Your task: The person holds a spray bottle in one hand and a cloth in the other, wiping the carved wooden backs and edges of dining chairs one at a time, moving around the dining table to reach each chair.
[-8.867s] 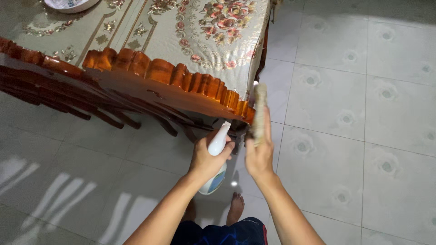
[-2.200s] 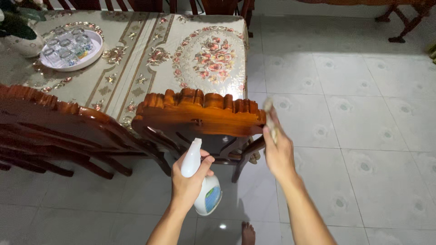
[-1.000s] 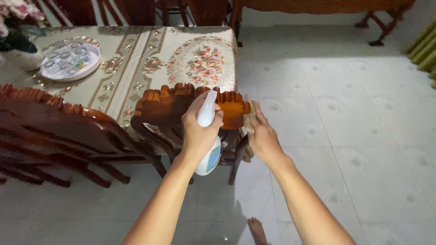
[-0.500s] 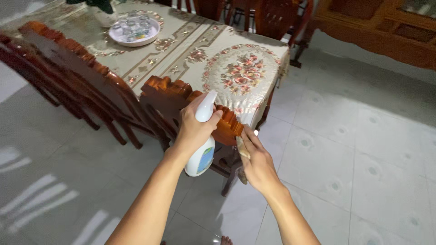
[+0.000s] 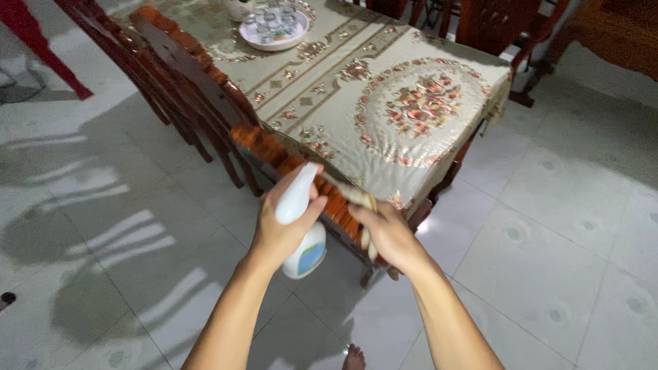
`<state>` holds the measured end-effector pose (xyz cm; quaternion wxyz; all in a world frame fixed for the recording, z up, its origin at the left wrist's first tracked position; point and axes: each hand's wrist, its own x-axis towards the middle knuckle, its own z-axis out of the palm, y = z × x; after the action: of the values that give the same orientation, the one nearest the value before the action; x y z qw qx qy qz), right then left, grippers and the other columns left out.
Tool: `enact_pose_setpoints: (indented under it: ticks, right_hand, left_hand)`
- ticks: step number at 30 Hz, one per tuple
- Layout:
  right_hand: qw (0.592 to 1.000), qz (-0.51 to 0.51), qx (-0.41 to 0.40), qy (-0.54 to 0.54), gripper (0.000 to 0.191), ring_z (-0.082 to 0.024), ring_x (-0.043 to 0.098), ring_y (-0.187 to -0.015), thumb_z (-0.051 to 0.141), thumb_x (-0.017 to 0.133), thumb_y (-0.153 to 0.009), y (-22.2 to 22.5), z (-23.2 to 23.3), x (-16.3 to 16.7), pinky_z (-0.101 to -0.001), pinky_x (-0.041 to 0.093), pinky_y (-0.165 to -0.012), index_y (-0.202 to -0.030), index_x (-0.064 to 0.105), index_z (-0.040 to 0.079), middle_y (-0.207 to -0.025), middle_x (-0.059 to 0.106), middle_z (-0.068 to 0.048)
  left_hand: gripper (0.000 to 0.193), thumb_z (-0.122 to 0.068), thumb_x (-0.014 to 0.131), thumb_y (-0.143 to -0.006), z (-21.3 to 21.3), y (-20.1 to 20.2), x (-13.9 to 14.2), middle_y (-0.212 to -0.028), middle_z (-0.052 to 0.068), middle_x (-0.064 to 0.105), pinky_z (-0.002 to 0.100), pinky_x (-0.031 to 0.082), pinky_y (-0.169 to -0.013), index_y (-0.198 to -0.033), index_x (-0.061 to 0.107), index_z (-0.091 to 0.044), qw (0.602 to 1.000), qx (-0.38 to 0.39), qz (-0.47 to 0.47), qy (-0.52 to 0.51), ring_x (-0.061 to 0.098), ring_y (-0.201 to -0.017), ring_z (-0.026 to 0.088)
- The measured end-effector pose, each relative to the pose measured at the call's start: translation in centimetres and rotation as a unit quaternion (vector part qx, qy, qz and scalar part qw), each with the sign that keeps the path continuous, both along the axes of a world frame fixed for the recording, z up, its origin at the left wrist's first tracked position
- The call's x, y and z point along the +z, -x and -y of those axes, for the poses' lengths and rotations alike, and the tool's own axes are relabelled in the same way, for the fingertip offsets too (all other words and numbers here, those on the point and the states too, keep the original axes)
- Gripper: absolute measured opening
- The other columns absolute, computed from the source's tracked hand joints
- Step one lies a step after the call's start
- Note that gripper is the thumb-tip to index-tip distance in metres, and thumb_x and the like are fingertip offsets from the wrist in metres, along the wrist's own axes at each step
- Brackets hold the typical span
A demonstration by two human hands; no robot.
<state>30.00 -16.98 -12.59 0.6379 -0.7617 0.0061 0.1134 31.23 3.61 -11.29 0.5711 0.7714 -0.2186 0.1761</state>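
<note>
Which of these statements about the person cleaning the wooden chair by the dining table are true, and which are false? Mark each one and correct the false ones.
1. The left hand holds a white spray bottle. True.
2. The right hand is empty and hangs clear of the chair. False: it presses a cloth against the top rail of the carved wooden chair.
3. The table is covered with a floral patterned tablecloth. True.
4. The round tray of glasses stands on the floor. False: it stands on the table, at its far end.
5. The floor is laid with pale tiles. True.
</note>
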Motion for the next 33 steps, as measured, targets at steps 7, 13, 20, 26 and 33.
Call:
enact_pose_setpoints:
  ticks: [7, 13, 20, 26, 33]
  right_hand:
    - [0.983, -0.114, 0.144, 0.02, 0.046, -0.013, 0.047, -0.044, 0.039, 0.053, -0.094, 3.6, -5.3, -2.4, -0.0299, 0.039, -0.042, -0.138, 0.063, 0.029, -0.055, 0.053, -0.003]
    - [0.979, -0.055, 0.181, -0.078, 0.037, -0.007, 0.066, -0.072, 0.03, 0.058, -0.103, 3.8, -15.3, -7.7, -0.0282, 0.053, -0.066, -0.12, 0.071, 0.0, -0.081, 0.073, 0.005]
    - [0.96, -0.053, 0.267, 0.069, 0.041, -0.012, 0.051, -0.054, 0.035, 0.054, -0.096, 14.7, -17.2, -6.4, -0.0332, 0.044, -0.05, -0.128, 0.069, 0.016, -0.06, 0.05, 0.0]
    - [0.956, -0.018, 0.293, 0.008, 0.046, -0.014, 0.053, -0.06, 0.033, 0.056, -0.102, 13.9, -26.8, -7.2, -0.0342, 0.044, -0.053, -0.121, 0.069, -0.007, -0.069, 0.056, -0.004]
    - [0.907, 0.161, 0.386, 0.042, 0.057, -0.027, 0.027, -0.155, 0.023, 0.05, -0.101, 16.7, -25.1, -8.4, -0.0346, 0.024, -0.121, -0.153, 0.042, 0.001, -0.166, 0.032, -0.016]
  left_hand:
    - [0.048, 0.004, 0.072, -0.083, -5.5, 8.7, -1.2, -0.097, 0.002, 0.069, 0.027, 0.054, -0.082, -0.13, 0.065, -0.003, 0.994, 0.099, -0.036, 0.022, 0.062, -0.079, 0.01]
    - [0.022, 0.001, 0.076, -0.08, -9.4, 15.9, -4.4, -0.131, 0.017, 0.059, 0.033, 0.051, -0.092, -0.096, 0.061, -0.002, 0.958, 0.266, 0.104, -0.005, 0.059, -0.117, 0.023]
    - [0.023, -0.012, 0.081, -0.082, -14.6, 22.2, -8.1, -0.088, 0.004, 0.068, 0.031, 0.052, -0.077, -0.098, 0.066, -0.004, 0.913, 0.364, -0.126, 0.135, 0.061, -0.08, 0.015]
    - [0.021, -0.013, 0.08, -0.083, -17.8, 25.2, -9.5, -0.084, 0.001, 0.065, 0.03, 0.05, -0.07, -0.095, 0.065, -0.005, 0.889, 0.398, -0.165, 0.157, 0.057, -0.075, 0.011]
    - [0.02, -0.014, 0.08, -0.083, -20.0, 26.2, -9.4, -0.076, -0.001, 0.062, 0.032, 0.044, -0.058, -0.094, 0.065, -0.004, 0.853, 0.428, -0.205, 0.217, 0.05, -0.065, 0.012]
